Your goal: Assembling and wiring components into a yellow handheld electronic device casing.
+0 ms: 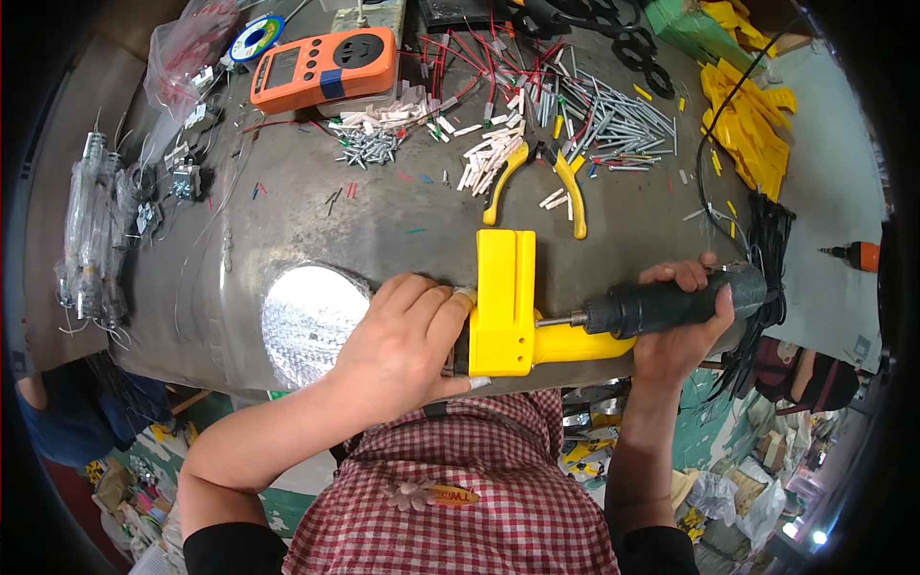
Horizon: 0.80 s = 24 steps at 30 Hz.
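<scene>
My hands are apart, each clamped on its own thing. My left hand (407,335), in the middle of the frame, grips the left side of the yellow housing (503,302); something white covers the tips of the thumb and a finger. The housing sits just right of the frame's centre, at the near edge of the bench (230,335) — its block runs up the frame, its handle stretches right.

My right hand (676,331), right of centre, wraps the dark driver (661,307). The driver lies level above the handle, its bit pointing left and reaching the block's right side; I cannot tell whether it sits in a screw.

Just left of my left hand lies a silver disc (311,326). Above the housing are yellow-handled pliers (497,190), their handles spread, with a heap of screws (628,129) to their upper right. An orange meter (331,69) lies at the upper left, a blue-rimmed spool (257,36) beside it. A black cable bundle (767,230) hangs just beyond the driver's right end — and a yellow bag (752,134) lies above it.
</scene>
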Each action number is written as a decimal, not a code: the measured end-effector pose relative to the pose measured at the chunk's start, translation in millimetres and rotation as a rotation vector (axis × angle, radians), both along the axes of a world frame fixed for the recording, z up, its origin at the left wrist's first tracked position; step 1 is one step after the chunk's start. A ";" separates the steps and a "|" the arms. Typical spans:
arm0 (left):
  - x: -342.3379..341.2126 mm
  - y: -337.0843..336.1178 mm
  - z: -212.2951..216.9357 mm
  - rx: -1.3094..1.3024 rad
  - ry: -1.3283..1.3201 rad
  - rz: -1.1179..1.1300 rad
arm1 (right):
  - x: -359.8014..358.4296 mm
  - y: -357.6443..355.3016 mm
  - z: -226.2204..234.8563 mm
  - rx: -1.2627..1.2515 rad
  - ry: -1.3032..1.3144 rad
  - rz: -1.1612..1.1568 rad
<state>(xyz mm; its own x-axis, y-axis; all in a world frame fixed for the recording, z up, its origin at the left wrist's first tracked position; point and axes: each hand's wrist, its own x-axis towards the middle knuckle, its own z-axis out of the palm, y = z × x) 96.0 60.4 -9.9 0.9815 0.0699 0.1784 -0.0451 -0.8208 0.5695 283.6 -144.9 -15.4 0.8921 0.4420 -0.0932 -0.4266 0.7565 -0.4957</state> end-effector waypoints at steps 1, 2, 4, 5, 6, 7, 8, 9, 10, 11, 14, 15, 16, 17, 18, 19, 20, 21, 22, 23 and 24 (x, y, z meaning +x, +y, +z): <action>-0.8 0.4 0.6 0.007 -0.006 -0.003 | -0.6 0.0 0.2 -0.023 -0.003 -0.006; -1.4 0.7 0.8 0.013 -0.010 -0.008 | -0.7 0.5 0.3 -0.026 -0.006 -0.002; -2.6 0.7 -0.1 0.008 -0.023 0.001 | -1.5 1.4 0.5 -0.027 -0.002 -0.004; -3.3 0.6 -0.5 0.006 -0.032 0.006 | -2.0 2.2 1.2 -0.030 -0.002 -0.003; -3.7 0.7 -1.0 0.004 -0.031 0.007 | -2.0 3.3 2.4 -0.066 -0.020 -0.016; -3.9 0.9 -1.2 0.001 -0.033 0.009 | -2.1 4.2 3.3 -0.102 -0.038 -0.030; -4.1 1.0 -1.4 -0.003 -0.034 0.011 | -2.1 4.7 3.7 -0.103 -0.035 -0.031; -4.3 0.8 -1.6 -0.003 -0.032 0.010 | -1.9 4.8 3.8 -0.100 -0.035 -0.020; -4.0 1.2 -1.6 0.005 -0.024 0.009 | -1.6 5.1 4.3 -0.096 -0.036 -0.010; -3.7 1.5 -1.3 0.013 -0.016 0.008 | -1.6 4.4 4.9 -0.096 -0.034 -0.014; -3.0 -0.6 0.4 0.017 -0.013 0.032 | -2.9 1.4 8.2 -0.116 -0.072 -0.004; -3.0 -0.8 0.6 0.018 -0.010 0.024 | -3.2 3.2 10.9 -0.123 -0.052 -0.011; -2.7 0.4 0.3 0.027 -0.025 0.025 | -3.6 3.2 13.3 -0.131 -0.035 -0.019; -2.7 1.1 0.1 0.035 -0.040 0.026 | -4.7 0.8 15.5 -0.131 -0.034 -0.031; -3.2 0.6 0.7 0.035 -0.040 0.013 | -5.9 -2.1 17.3 -0.159 -0.027 -0.039; -2.7 -0.1 1.3 0.045 -0.039 0.030 | -6.6 -5.8 18.0 -0.186 -0.020 -0.048; -1.8 -0.5 1.3 0.054 -0.037 0.047 | -6.6 -12.9 16.4 -0.187 -0.019 -0.062; -0.5 -0.6 -0.2 0.053 -0.037 0.032 | -6.0 -22.7 13.5 -0.134 -0.020 -0.043; -0.9 -0.6 -1.3 0.051 -0.049 0.039 | -8.7 -28.7 13.7 -0.080 -0.020 -0.025; -1.0 -0.7 -2.2 0.050 -0.061 0.045 | -13.0 -31.1 14.0 -0.081 -0.016 -0.042; -1.2 -0.8 -2.5 0.059 -0.068 0.049 | -18.7 -30.1 15.4 -0.079 -0.014 -0.026</action>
